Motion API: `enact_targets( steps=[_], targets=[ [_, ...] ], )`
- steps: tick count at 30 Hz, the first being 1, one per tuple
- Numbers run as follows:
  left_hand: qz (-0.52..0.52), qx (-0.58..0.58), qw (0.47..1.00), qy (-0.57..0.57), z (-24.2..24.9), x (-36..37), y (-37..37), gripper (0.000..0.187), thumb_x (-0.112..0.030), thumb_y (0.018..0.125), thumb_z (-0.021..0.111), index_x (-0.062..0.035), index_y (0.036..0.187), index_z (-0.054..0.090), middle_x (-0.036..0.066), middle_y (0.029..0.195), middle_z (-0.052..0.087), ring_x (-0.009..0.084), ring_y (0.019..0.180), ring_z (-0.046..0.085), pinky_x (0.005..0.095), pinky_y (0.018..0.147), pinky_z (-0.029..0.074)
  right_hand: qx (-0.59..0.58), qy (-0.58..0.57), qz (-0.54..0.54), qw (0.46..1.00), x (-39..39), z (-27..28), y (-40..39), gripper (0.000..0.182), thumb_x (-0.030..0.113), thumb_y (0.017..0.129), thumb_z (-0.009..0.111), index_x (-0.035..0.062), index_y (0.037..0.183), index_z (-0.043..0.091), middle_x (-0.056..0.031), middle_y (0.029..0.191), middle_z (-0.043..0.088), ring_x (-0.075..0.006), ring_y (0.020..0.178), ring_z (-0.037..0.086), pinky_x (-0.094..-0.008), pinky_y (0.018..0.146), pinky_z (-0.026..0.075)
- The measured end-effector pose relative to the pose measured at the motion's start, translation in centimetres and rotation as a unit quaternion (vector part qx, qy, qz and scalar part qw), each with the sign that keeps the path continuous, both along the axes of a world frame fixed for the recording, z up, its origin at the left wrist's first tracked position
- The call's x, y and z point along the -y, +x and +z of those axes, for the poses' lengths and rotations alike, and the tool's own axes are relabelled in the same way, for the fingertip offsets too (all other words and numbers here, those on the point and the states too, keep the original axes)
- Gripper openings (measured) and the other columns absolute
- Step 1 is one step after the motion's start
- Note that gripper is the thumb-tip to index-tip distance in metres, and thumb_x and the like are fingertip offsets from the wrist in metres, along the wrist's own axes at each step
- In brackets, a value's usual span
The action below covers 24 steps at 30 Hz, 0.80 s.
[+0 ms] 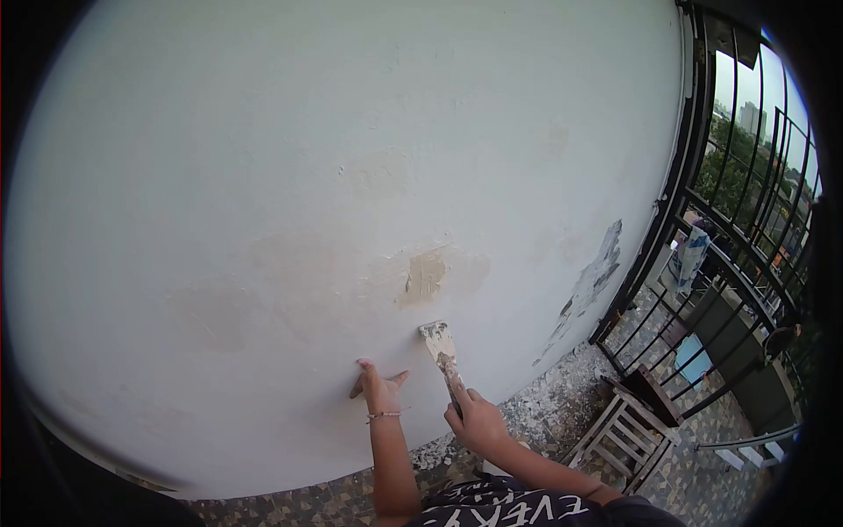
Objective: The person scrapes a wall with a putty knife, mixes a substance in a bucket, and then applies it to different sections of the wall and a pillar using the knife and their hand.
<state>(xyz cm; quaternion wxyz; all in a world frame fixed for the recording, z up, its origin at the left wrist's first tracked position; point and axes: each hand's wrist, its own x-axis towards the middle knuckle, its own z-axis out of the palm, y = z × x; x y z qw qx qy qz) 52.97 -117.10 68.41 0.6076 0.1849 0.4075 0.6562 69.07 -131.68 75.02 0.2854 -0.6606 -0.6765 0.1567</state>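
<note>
My right hand (479, 425) is wrapped round the handle of a putty knife (442, 345), whose stained blade points up at the white wall (263, 158). Just above the blade is a beige, rough-edged patch (426, 274) on the wall. To the left of the knife, my left hand (378, 388) is held at the wall with its fingers spread and nothing in them. A beaded bracelet (384, 415) circles the left wrist.
Dark peeled paint (590, 279) marks the wall's lower right. Pale flakes (562, 395) litter the tiled floor along its base. A slatted wooden stool (625, 436) stands at the lower right, near a black metal railing (676, 329) and barred opening (746, 149).
</note>
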Motion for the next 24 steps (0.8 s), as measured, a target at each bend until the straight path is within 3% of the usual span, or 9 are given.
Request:
enact_targets(
  steps=[3,8,11,14,16,19,24],
  targets=[
    [-0.005,0.0,1.0,0.005,0.0,0.1,-0.1,0.119,-0.072,0.083,0.051,0.0022,0.145,-0.017,0.021,0.154,-0.004,0.0456,0.139,0.016,0.0675,0.096,0.045,-0.026,0.001,-0.007,1.0,0.9,0.6,-0.2,0.064,0.02,0.09,0.055,0.0059,0.147,0.029,-0.0202,0.091,0.059,-0.0416,0.072,0.062,-0.0497,0.064,0.051],
    [-0.026,0.004,1.0,0.017,-2.1,-0.7,-0.9,0.117,-0.07,0.088,0.046,-0.0014,0.136,-0.036,0.022,0.154,0.005,0.047,0.138,0.023,0.0717,0.095,0.042,-0.073,0.096,-0.006,0.993,-1.5,5.4,-0.3,0.069,0.016,0.089,0.056,0.0059,0.15,0.025,-0.0201,0.089,0.059,-0.0404,0.073,0.061,-0.0481,0.065,0.05],
    [-0.039,-0.02,0.999,0.005,-2.0,-0.5,-1.2,0.117,-0.073,0.087,0.046,-0.0006,0.14,-0.03,0.02,0.155,0.007,0.045,0.139,0.022,0.0719,0.1,0.036,-0.077,0.14,-0.009,0.987,-3.5,8.1,-0.6,0.072,0.015,0.089,0.057,0.0055,0.151,0.023,-0.02,0.088,0.058,-0.0397,0.073,0.06,-0.0468,0.065,0.05],
    [-0.011,-0.056,0.998,-0.025,-0.2,0.5,-0.5,0.116,-0.076,0.085,0.045,-0.0012,0.144,-0.021,0.017,0.157,0.007,0.0415,0.143,0.019,0.0696,0.106,0.027,-0.051,0.114,-0.014,0.992,-4.3,8.7,-1.3,0.073,0.015,0.088,0.057,0.0056,0.152,0.021,-0.0202,0.087,0.059,-0.0394,0.07,0.06,-0.0471,0.062,0.05],
    [-0.045,-0.07,0.996,-0.017,-1.1,0.0,-1.0,0.116,-0.079,0.083,0.044,-0.0031,0.147,-0.016,0.015,0.159,0.006,0.0391,0.145,0.016,0.0671,0.109,0.023,-0.046,0.105,-0.015,0.993,-4.2,8.5,-1.7,0.072,0.016,0.088,0.057,0.0054,0.151,0.023,-0.0205,0.086,0.059,-0.0395,0.068,0.061,-0.0476,0.06,0.051],
    [-0.028,-0.083,0.996,-0.028,-1.6,0.2,-1.0,0.123,-0.087,0.073,0.048,-0.0007,0.148,0.005,0.018,0.152,0.022,0.035,0.136,0.033,0.0602,0.106,0.031,-0.021,0.075,-0.015,0.997,-3.6,6.9,-2.4,0.068,0.019,0.089,0.057,0.0054,0.148,0.027,-0.0207,0.086,0.059,-0.0401,0.065,0.062,-0.0485,0.058,0.052],
    [-0.036,-0.062,0.997,-0.037,-2.1,0.0,-1.0,0.128,-0.086,0.07,0.053,-0.0054,0.149,-0.008,0.015,0.158,0.004,0.0346,0.142,0.023,0.06,0.109,0.027,0.011,0.0,-0.003,1.0,-2.5,4.9,-2.9,0.063,0.023,0.09,0.057,0.0056,0.145,0.03,-0.0213,0.087,0.06,-0.0413,0.066,0.063,-0.0493,0.059,0.053]
  ],
)
